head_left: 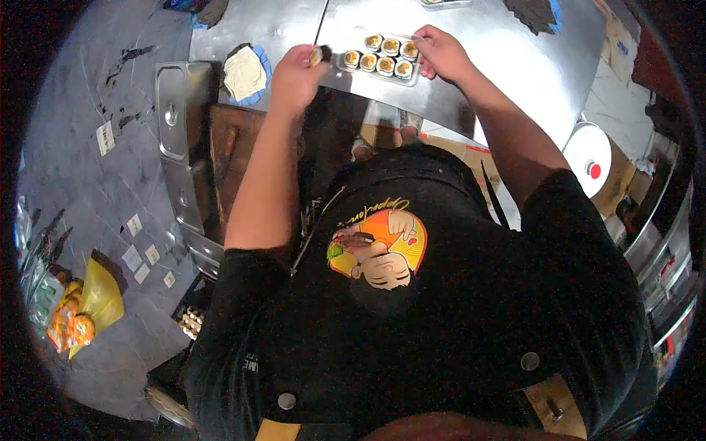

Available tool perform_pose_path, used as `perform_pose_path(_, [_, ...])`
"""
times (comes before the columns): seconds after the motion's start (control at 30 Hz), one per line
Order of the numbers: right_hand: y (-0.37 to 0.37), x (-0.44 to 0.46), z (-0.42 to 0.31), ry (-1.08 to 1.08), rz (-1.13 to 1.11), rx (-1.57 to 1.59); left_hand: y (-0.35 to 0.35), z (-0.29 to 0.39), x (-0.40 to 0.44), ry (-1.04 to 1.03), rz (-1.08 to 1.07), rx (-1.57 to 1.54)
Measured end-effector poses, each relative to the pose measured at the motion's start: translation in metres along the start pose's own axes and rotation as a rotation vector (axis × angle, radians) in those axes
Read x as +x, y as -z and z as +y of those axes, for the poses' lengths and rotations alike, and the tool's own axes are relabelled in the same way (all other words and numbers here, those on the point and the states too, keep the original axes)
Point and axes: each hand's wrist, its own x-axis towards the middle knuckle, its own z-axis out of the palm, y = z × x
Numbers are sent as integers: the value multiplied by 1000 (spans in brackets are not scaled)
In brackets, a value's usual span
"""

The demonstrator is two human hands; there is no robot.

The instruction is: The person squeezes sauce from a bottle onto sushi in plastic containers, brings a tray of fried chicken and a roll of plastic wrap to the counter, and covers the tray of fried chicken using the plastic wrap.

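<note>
My left hand [296,75] pinches a single sushi roll piece [317,56], with a dark wrapper around pale rice, just left of a clear plastic tray [382,79]. In that tray, several sushi roll pieces [385,67] stand in two rows, cut faces up, showing orange-brown filling. My right hand [441,55] has its fingers closed on the tray's right edge. The tray rests on a shiny steel table [441,95]. Part of the piece in my left hand is hidden by my fingers.
Left on the table lies a cream-coloured flat item on blue and dark material [245,73]. Another tray [445,4] shows at the top edge, and a dark cloth with blue [533,13] at top right. Metal lidded containers [173,110] stand left; a white round lid [588,156] is right.
</note>
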Motion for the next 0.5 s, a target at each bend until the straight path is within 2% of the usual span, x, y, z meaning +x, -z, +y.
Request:
perform_pose_path(0.1, [2,-1,-2,30,27,-33,-31,30,15,-19,-43,34])
perform_pose_path(0.17, [-1,-7,-5,7,23,-16,-45,32,24,-169,49,254])
perform_pose_path(0.3, [0,-9,-6,22,29,-6,-60,40,29,-249,108,373])
perform_pose_path(0.5, [2,-11,-8,1,24,21,-72,53,29,-263,137,446])
